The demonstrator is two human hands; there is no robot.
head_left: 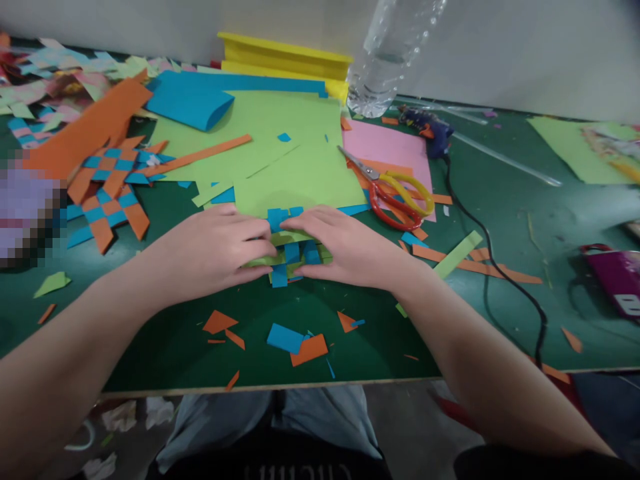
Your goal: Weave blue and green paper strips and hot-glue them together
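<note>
A small mat woven of blue and light green paper strips (289, 253) lies on the green table (525, 280) in front of me. My left hand (215, 250) rests on its left part with the fingers curled down onto the strips. My right hand (345, 247) covers its right part, fingers pressed flat and together on the weave. The fingertips of both hands nearly meet over the middle. Most of the mat is hidden under my hands.
Light green sheets (280, 147), a blue sheet (190, 100) and pink paper (390, 150) lie behind the hands. Red-and-yellow scissors (395, 190) sit right of them, a glue gun (433, 133) with its black cord farther right, a plastic bottle (385, 60) behind. An orange-blue woven piece (110, 193) lies left; scraps litter the front edge.
</note>
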